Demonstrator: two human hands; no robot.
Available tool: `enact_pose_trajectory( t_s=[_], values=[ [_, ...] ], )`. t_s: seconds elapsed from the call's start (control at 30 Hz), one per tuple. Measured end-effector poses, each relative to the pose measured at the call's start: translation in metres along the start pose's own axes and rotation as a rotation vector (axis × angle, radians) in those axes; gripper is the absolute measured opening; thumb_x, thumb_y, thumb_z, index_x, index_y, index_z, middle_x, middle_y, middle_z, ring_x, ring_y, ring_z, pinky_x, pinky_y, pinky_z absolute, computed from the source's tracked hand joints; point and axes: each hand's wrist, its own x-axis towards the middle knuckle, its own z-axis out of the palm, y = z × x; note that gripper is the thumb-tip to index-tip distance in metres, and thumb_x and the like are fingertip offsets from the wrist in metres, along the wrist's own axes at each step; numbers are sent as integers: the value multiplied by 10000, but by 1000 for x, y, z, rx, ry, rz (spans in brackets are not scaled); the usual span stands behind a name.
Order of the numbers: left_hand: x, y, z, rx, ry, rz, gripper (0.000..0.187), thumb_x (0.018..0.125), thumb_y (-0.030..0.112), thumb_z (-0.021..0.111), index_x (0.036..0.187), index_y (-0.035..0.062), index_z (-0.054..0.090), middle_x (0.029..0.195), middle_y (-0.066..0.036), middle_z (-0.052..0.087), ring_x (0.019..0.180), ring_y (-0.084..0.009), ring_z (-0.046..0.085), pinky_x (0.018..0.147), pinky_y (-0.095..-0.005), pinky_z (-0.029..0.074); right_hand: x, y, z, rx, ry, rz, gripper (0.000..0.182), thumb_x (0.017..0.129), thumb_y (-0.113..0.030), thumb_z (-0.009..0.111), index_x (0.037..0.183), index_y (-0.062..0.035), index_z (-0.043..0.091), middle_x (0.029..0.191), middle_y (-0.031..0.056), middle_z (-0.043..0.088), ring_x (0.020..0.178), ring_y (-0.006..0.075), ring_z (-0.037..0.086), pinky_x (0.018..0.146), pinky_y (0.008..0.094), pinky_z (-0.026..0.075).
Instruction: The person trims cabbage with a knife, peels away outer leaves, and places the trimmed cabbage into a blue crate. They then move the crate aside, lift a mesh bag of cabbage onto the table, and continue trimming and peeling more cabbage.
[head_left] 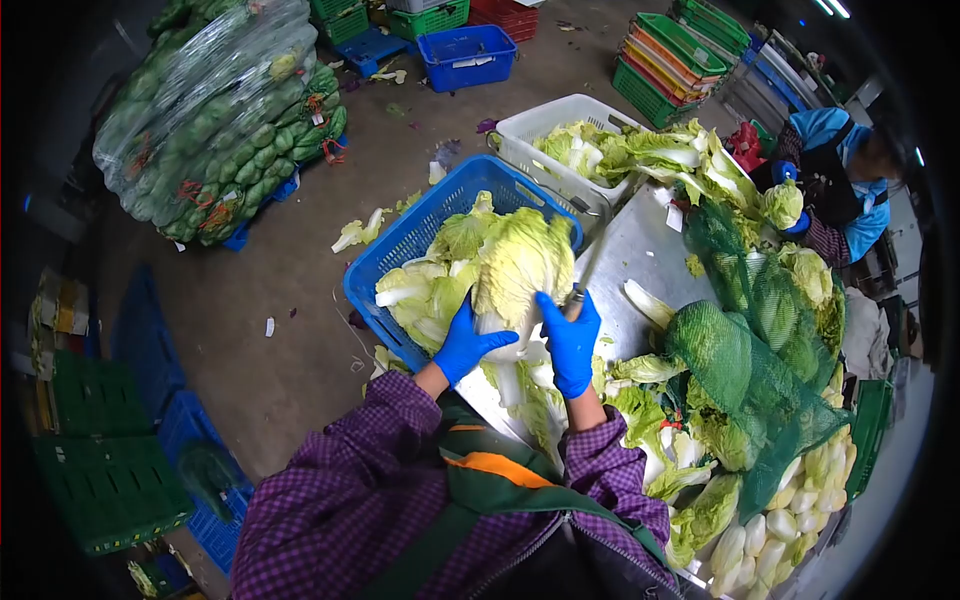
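A pale yellow-green napa cabbage (522, 270) is held between my two blue-gloved hands, its white base toward me. My left hand (468, 346) grips its lower left side, thumb across the white stem. Against the right side presses my right hand (572, 345), which is also closed round a knife (594, 262) whose blade points up and away. Beneath the cabbage is a blue basket (362, 292) with loose cabbage leaves inside. More trimmed leaves (535, 405) lie near my front, below my hands.
A metal table (635, 245) on the right bears cabbages, leaves and green mesh netting (715, 350). Behind the basket stands a white crate (515, 130) of leaves. A co-worker (835, 180) holds a cabbage at far right. A wrapped pallet of bagged produce (225, 130) stands left.
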Motion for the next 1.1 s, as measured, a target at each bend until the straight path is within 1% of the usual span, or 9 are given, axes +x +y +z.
enact_pose_trajectory(
  t_s=[0.23,0.3,0.43,0.5,0.7,0.77,0.83,1.0,1.1],
  values=[
    [4,5,-9,-497,163,-67,722,735,26,715,1339,-2,320,1247,-122,487,1130,-241,510,949,-375,441,9,23,-33,401,87,305,148,821,-111,639,784,-87,498,603,8,496,419,76,432,330,209,292],
    [11,15,-10,-655,267,-58,536,781,37,671,1264,-7,442,1167,-120,559,1054,-238,570,923,-375,461,6,35,-36,70,50,214,246,799,-132,678,986,-24,561,697,29,543,481,87,483,392,214,376],
    [16,12,-14,-129,203,67,706,741,56,725,1332,8,342,1250,-127,492,1127,-241,515,952,-367,436,-1,9,10,-16,-107,-24,614,749,-176,741,1258,19,458,1091,135,567,759,177,581,652,291,494],
    [14,-2,-10,347,168,279,839,695,23,761,1375,30,269,1286,-133,456,1167,-242,482,968,-362,422,19,32,27,-247,-6,-423,527,740,-174,740,1176,19,516,986,148,598,720,204,584,684,329,487],
    [14,3,0,-28,235,99,807,702,93,774,1352,3,304,1268,-137,473,1133,-230,500,948,-353,430,-6,18,27,-310,-45,-325,257,762,-161,713,898,1,566,736,106,582,638,179,577,571,312,466],
    [16,1,-9,-399,326,-67,659,742,57,725,1306,6,386,1212,-122,531,1083,-230,544,921,-352,454,-18,1,4,137,-18,192,197,776,-151,702,826,-23,561,659,59,561,510,118,533,452,249,422],
    [19,-1,-22,-542,343,-101,550,764,40,690,1253,-7,443,1162,-118,568,1034,-236,578,900,-357,471,-15,16,-26,184,58,277,196,774,-118,697,803,-45,518,559,6,509,411,76,462,383,219,373],
    [14,0,-51,114,166,142,863,638,141,816,1339,5,331,1258,-118,487,1142,-228,496,974,-360,415,11,39,-61,-119,52,118,394,780,-140,707,1104,21,552,865,54,623,506,71,513,416,213,400],
    [6,35,-41,276,-57,258,1043,562,191,867,1386,13,251,1303,-121,437,1205,-223,433,1013,-359,372,17,-36,-51,-65,-112,92,375,836,-125,634,1178,7,551,925,30,625,530,58,511,452,196,414]
  ],
)
